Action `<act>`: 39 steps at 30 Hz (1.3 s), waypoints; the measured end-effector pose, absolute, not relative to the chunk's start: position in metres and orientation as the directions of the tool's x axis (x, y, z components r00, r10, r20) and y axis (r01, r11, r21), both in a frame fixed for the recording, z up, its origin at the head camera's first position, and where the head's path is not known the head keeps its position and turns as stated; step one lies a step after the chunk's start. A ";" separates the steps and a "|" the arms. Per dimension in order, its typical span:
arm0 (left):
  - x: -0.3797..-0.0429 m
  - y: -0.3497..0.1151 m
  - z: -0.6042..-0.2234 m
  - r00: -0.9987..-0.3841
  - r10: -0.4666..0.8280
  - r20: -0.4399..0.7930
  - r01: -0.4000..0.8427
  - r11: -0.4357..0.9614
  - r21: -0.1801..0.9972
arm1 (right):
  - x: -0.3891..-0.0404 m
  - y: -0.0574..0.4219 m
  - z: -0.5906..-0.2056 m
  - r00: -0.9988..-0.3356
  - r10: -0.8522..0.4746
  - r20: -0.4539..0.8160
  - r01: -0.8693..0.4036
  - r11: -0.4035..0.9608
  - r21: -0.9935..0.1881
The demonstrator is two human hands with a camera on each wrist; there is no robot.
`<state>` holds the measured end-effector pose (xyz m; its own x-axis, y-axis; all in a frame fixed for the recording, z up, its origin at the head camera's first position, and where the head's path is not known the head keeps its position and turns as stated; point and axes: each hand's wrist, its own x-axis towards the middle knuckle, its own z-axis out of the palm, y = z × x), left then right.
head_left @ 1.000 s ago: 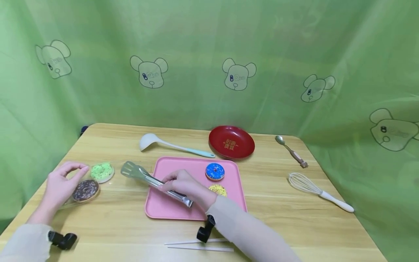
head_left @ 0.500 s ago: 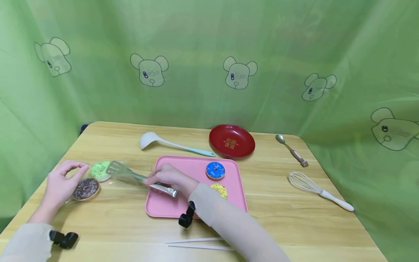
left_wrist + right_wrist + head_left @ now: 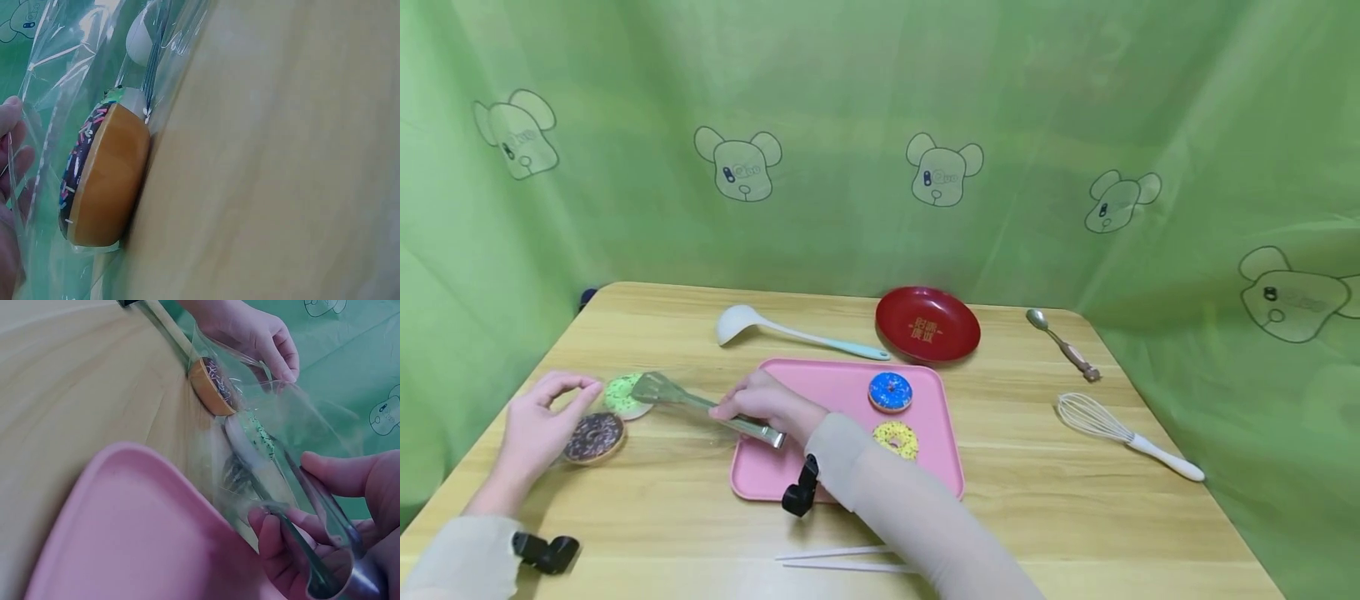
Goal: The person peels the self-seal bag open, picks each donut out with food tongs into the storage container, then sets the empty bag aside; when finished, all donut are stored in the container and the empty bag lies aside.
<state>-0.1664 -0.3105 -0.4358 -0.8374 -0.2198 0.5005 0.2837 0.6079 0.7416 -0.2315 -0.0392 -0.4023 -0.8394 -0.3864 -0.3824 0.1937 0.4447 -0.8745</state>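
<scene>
A clear plastic bag [image 3: 53,69] lies open on its side at the table's left, with a chocolate doughnut [image 3: 595,437] and a green-iced doughnut [image 3: 623,395] inside it. My left hand [image 3: 538,429] pinches the bag's upper edge, above the chocolate doughnut. Metal tongs [image 3: 688,402] are held in my right hand [image 3: 772,406] over the pink tray's left side. Their tips reach into the bag; in the right wrist view the two arms lie spread on either side of the green-iced doughnut [image 3: 261,436]. Whether they touch it I cannot tell.
On the pink tray [image 3: 842,379] sit a blue doughnut [image 3: 891,392] and a yellow doughnut [image 3: 897,439]. Behind it lie a ladle [image 3: 797,332] and a red plate [image 3: 927,325]. A spoon [image 3: 1063,346] and a whisk [image 3: 1127,435] are at right; pale chopsticks [image 3: 842,566] lie in front.
My right hand has carried the tongs leftward from above the tray, bringing their tips into the bag at the green-iced doughnut. My left hand has stayed in place on the bag's edge.
</scene>
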 end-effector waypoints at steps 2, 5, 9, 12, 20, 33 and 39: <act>-0.167 -0.311 -0.436 -0.836 -0.219 0.503 0.285 0.610 0.740 | -0.233 -0.038 -0.403 -0.848 -0.381 -0.368 0.177 0.451 -0.875; -0.167 -0.311 -0.436 -0.832 -0.219 0.509 0.289 0.612 0.736 | -0.234 -0.036 -0.405 -0.855 -0.378 -0.354 0.171 0.439 -0.882; -0.165 -0.312 -0.435 -0.837 -0.226 0.498 0.272 0.618 0.737 | -0.231 -0.034 -0.405 -0.851 -0.379 -0.365 0.210 0.391 -0.896; -0.162 -0.315 -0.436 -0.848 -0.237 0.473 0.241 0.623 0.744 | -0.229 -0.032 -0.404 -0.850 -0.385 -0.359 0.209 0.379 -0.902; -0.161 -0.316 -0.437 -0.856 -0.245 0.455 0.219 0.626 0.748 | -0.226 -0.012 -0.401 -0.854 -0.420 -0.306 0.120 0.414 -0.902; -0.161 -0.316 -0.437 -0.861 -0.239 0.450 0.222 0.620 0.753 | -0.221 0.028 -0.395 -0.838 -0.470 -0.276 0.085 0.388 -0.918; -0.161 -0.316 -0.439 -0.848 -0.243 0.470 0.242 0.611 0.754 | -0.215 0.048 -0.397 -0.853 -0.449 -0.265 0.098 0.361 -0.928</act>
